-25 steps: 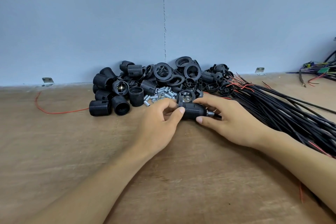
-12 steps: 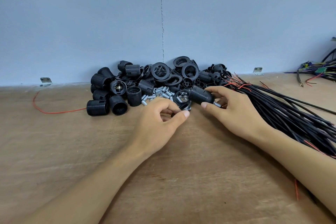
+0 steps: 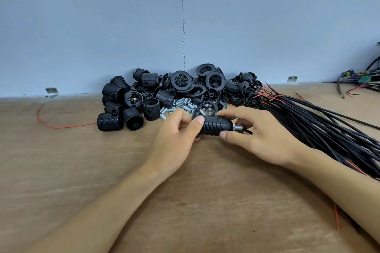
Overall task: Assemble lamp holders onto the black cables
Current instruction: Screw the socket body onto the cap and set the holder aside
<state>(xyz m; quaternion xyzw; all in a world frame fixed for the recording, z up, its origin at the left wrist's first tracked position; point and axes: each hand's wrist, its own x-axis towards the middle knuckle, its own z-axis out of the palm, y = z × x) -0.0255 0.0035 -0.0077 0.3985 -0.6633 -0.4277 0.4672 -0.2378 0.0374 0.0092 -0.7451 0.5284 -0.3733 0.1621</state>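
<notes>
A black ribbed lamp holder (image 3: 216, 125) lies sideways between both hands, low over the wooden table (image 3: 102, 170). A silver threaded tube (image 3: 237, 128) with a black cable sticks out of its right end. My left hand (image 3: 176, 139) pinches its left end with thumb and fingers. My right hand (image 3: 259, 137) grips its right end, fingers over the top and thumb below. A bundle of black cables (image 3: 320, 129) with red wire tips fans out to the right behind that hand.
A heap of black holder shells, rings and caps (image 3: 174, 92) sits against the blue wall, with several silver threaded tubes (image 3: 181, 107) before it. A loose red wire (image 3: 61, 126) lies at the left. Tangled coloured wires (image 3: 362, 82) lie far right.
The lamp holder was lifted back toward the pile by my right hand, away from the left; now it is down between both hands again and my left hand pinches its end.
</notes>
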